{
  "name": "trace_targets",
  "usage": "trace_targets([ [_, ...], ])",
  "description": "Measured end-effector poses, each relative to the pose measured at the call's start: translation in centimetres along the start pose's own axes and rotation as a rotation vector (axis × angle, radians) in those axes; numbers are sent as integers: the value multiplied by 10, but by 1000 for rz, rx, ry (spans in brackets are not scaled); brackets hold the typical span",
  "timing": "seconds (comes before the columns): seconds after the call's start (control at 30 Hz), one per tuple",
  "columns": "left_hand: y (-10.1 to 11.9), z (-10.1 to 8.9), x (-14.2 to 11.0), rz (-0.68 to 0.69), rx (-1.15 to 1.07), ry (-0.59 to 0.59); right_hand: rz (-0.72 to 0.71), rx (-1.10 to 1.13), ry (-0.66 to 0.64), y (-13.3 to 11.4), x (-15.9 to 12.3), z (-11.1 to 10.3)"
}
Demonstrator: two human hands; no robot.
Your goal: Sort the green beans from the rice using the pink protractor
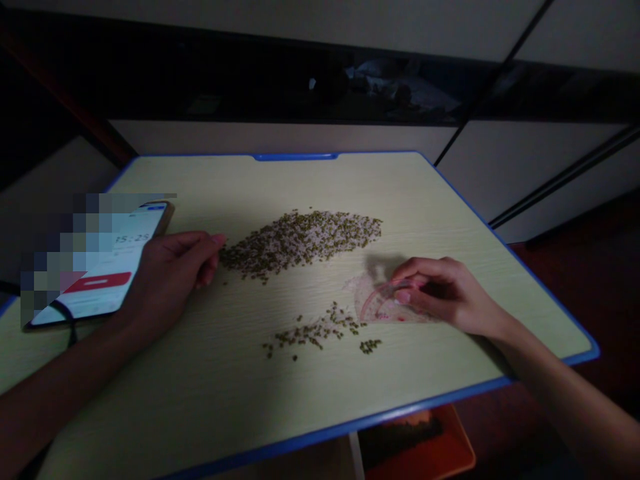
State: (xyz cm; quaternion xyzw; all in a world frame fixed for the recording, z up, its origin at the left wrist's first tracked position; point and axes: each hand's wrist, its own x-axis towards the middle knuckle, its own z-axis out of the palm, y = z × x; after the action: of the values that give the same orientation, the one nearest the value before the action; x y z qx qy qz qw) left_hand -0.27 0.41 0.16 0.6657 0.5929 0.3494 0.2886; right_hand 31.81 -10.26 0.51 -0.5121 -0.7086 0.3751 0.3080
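Observation:
A long heap of small green beans mixed with pale grains [310, 240] lies across the middle of the table. My left hand [173, 270] rests at the heap's left end, thumb and forefinger pressed together; whatever they may hold is too small to see. My right hand [445, 293] pinches a clear protractor with pink markings [373, 303], which lies low over the tabletop, partly hidden by my fingers. Left of the protractor is a thin scatter of beans and pale grains [320, 330]. A little cluster of green beans [370, 346] sits just below the protractor's lower left corner.
The pale wood-grain table [200, 400] has a blue edge. A phone with a lit screen [107, 267] stands at the left beside my left forearm, a dark cable near it. Below the front edge is an orange container [453, 440] with dark contents. Cabinet panels [280, 137] rise behind.

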Motion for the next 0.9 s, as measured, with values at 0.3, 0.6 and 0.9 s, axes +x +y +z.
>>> trace_targets([
  [0.3, 2, 1, 0, -95, -94, 5, -10, 37, -26, 1, 1, 5],
  [0.6, 1, 0, 0, -86, -92, 7, -22, 4, 16, -1, 5, 6],
  [0.9, 15, -3, -12, 143, 102, 10, 19, 20, 64, 0, 4, 8],
])
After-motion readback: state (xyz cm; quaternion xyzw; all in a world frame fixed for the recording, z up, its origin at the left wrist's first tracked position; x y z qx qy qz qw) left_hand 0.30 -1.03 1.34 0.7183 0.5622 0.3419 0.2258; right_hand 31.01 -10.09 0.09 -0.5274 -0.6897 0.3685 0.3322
